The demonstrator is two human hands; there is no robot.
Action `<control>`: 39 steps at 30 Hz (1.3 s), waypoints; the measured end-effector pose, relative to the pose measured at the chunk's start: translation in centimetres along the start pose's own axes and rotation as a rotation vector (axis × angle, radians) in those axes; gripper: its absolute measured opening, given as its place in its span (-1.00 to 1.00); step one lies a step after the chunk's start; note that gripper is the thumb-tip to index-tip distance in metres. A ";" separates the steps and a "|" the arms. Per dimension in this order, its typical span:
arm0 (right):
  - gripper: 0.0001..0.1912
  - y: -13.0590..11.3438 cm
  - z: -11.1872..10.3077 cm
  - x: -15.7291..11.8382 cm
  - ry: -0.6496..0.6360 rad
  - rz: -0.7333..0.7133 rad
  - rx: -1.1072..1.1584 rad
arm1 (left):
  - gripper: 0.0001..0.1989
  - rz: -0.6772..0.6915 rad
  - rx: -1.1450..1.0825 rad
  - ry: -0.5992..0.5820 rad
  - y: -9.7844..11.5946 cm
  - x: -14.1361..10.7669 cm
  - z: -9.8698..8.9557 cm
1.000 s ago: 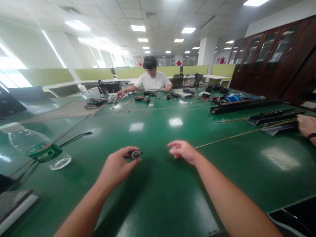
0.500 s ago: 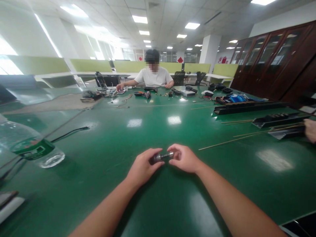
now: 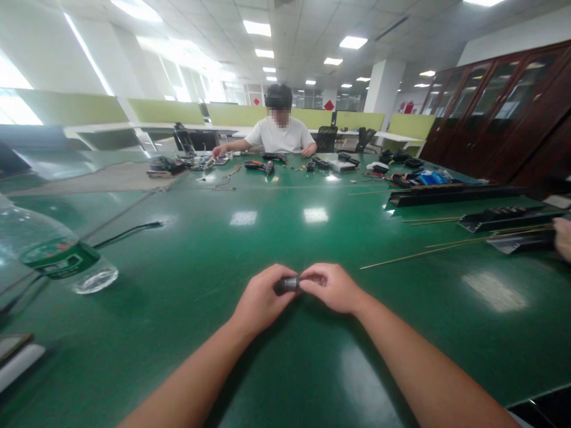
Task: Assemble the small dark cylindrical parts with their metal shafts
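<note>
A small dark grey metal cylinder (image 3: 291,284) lies level between my hands, low over the green table (image 3: 214,368). My left hand (image 3: 263,291) is closed around its left end, thumb below and fingers above. The fingertips of my right hand (image 3: 331,286) pinch together at the cylinder's right end. Inside the curl of my right fingers, most of what they hold is hidden. The two hands nearly touch at the fingertips.
A plastic water bottle (image 3: 57,261) lies at the left, near a black cable (image 3: 129,233). Thin brass-coloured rods (image 3: 392,260) and black metal channels (image 3: 455,195) lie at the right, by another person's hand (image 3: 562,238). Opposite sits a person (image 3: 282,134) behind a drill-like tool (image 3: 260,167).
My hands have come closer together. The shiny threaded shaft that showed between them is no longer visible, and my right fingertips now meet the cylinder's end.
</note>
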State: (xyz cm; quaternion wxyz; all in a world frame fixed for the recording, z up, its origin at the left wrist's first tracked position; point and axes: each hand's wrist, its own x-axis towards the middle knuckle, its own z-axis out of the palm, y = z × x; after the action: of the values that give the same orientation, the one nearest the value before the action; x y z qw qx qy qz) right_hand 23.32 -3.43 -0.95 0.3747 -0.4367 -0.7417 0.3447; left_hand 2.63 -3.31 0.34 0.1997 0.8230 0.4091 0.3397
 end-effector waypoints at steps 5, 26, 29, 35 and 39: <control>-0.83 -0.3 0.0 0.0 -0.008 -0.013 -0.046 | -0.85 0.008 -0.005 -0.007 0.2 -0.1 0.3; -0.87 0.3 0.1 0.0 0.035 0.004 -0.014 | -0.81 -0.027 0.018 0.051 0.0 -0.1 0.5; -0.87 0.3 0.1 0.0 0.037 0.005 -0.023 | -0.81 -0.038 0.025 0.050 -0.1 -0.1 0.4; -0.88 0.4 0.1 0.1 0.039 -0.002 -0.035 | -0.82 -0.036 0.031 0.050 0.0 0.0 0.4; -0.87 0.5 0.0 0.1 0.036 -0.006 -0.030 | -0.82 -0.030 0.037 0.057 -0.1 0.0 0.3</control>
State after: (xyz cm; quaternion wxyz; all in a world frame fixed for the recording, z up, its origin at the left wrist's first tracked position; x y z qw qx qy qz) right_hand 23.47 -3.15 -1.38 0.3823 -0.4462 -0.7411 0.3247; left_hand 2.81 -3.30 0.07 0.1778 0.8102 0.4334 0.3523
